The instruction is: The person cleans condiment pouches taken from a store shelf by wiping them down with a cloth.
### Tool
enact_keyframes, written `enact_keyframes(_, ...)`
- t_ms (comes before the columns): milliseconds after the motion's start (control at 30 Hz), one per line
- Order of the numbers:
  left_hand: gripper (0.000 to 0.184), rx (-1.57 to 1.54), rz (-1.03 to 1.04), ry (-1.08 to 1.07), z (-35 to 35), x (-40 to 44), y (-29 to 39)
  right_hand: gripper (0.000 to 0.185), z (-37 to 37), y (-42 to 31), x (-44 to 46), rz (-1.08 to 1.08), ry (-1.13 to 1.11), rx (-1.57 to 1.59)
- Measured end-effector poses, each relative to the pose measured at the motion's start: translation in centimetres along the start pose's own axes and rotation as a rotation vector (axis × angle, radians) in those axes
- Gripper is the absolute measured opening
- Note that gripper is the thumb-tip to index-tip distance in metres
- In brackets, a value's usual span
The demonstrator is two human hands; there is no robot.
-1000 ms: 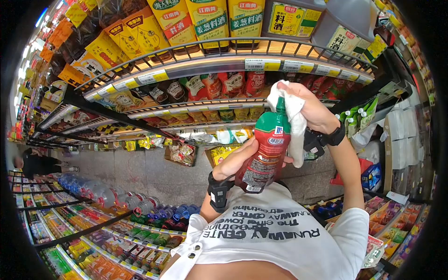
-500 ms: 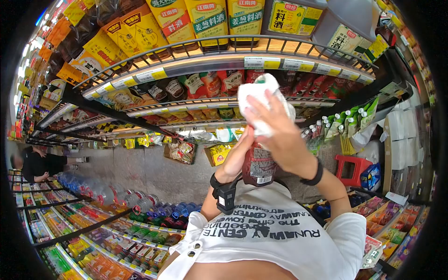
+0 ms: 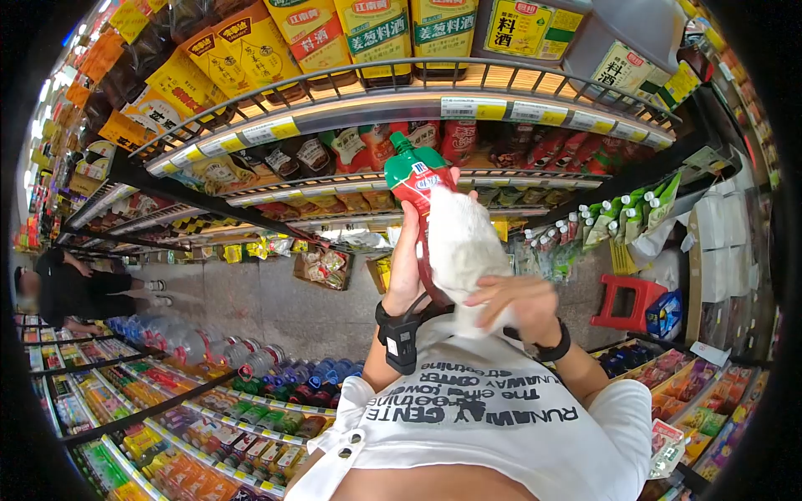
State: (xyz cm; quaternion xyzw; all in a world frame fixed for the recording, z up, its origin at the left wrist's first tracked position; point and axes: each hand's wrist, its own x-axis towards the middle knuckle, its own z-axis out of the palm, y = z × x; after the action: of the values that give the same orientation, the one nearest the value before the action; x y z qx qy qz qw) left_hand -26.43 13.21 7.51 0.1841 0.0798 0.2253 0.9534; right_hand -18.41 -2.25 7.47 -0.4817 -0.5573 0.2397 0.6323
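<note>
A red sauce pouch [image 3: 408,184] with a green top and green spout cap tilts away from me in front of the shelf. My left hand [image 3: 407,263] grips it around the side, with fingertips showing past its far edge. A white cloth [image 3: 464,242] lies over the pouch's right and lower part, hiding much of its front. On the cloth's near end is my right hand [image 3: 520,302], slightly blurred, its fingers bent over the fabric.
Ahead, a wire-edged shelf [image 3: 351,117] bears cooking-wine bottles [image 3: 372,37], with sauce pouches [image 3: 347,149] below. A red stool [image 3: 628,302] stands right. An open carton [image 3: 324,271] sits on the floor. Bottled drinks [image 3: 259,363] line the left; another person [image 3: 79,288] is far left.
The white cloth and my right hand have come down from the pouch's top toward me, uncovering the green cap. My left hand and the pouch have shifted up and left.
</note>
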Motion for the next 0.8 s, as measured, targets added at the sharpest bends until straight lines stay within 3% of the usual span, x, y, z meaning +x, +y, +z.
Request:
enact_keyframes(33,0.065,-0.056,-0.014,-0.013,0.0,0.1,0.1,0.057,-0.6,0.2,-0.4,0.048,0.146,0.198)
enact_keyframes(67,0.066,-0.113,-0.028,-0.025,0.0,0.1,0.1,0.053,-1.3,-0.8,-0.9,0.370,0.444,0.066)
enact_keyframes(100,0.066,-0.163,-0.099,-0.134,-0.6,-0.1,0.4,0.045,-2.5,-0.4,-0.8,0.426,0.829,-0.073)
enact_keyframes(133,0.067,-0.199,-0.193,-0.327,-1.6,0.2,0.9,0.038,-3.4,-1.2,1.1,0.352,0.976,0.170)
enact_keyframes(200,0.069,-0.320,-0.172,-0.062,-1.1,0.2,0.5,0.045,-3.9,-1.7,3.2,0.226,1.325,0.108)
enact_keyframes(267,0.067,-0.286,-0.146,-0.034,-0.5,0.1,0.4,0.049,-2.5,-3.0,3.7,0.215,1.102,-0.057)
enact_keyframes(300,0.065,-0.248,-0.120,-0.006,-0.3,0.0,0.4,0.047,-1.6,-2.8,2.4,0.331,0.873,-0.225)
enact_keyframes(333,0.065,-0.248,-0.122,-0.005,0.0,-0.2,0.5,0.045,-0.6,-2.6,2.7,0.304,0.649,-0.366)
enact_keyframes(367,0.063,-0.099,-0.085,0.032,0.2,-0.6,0.6,0.044,0.4,-2.3,2.9,0.241,0.435,-0.488)
enact_keyframes(400,0.062,0.052,-0.048,0.069,0.2,-1.1,0.7,0.042,1.6,-2.1,4.3,0.043,0.231,-0.581)
enact_keyframes(500,0.059,0.032,-0.026,0.057,-0.3,-1.4,1.2,0.039,2.0,-1.1,4.1,-0.048,0.094,-0.665)
enact_keyframes(600,0.057,-0.127,-0.028,0.067,-0.2,-1.2,0.9,0.035,0.9,0.8,1.7,-0.086,0.250,-0.568)
enact_keyframes(633,0.056,-0.217,-0.023,0.063,-0.1,-1.1,0.7,0.039,1.3,0.1,0.6,0.156,0.489,-0.426)
enact_keyframes(667,0.055,-0.309,-0.018,0.059,-0.1,-1.0,0.6,0.040,0.5,-0.7,-1.0,0.491,0.583,-0.760)
enact_keyframes(767,0.056,-0.444,-0.006,0.085,-1.5,-0.7,0.1,0.045,1.2,-1.9,0.0,0.332,0.805,-0.860)
enact_keyframes(800,0.056,-0.487,0.002,0.103,-1.6,-0.7,0.0,0.043,1.8,-1.2,0.4,0.145,0.840,-0.826)
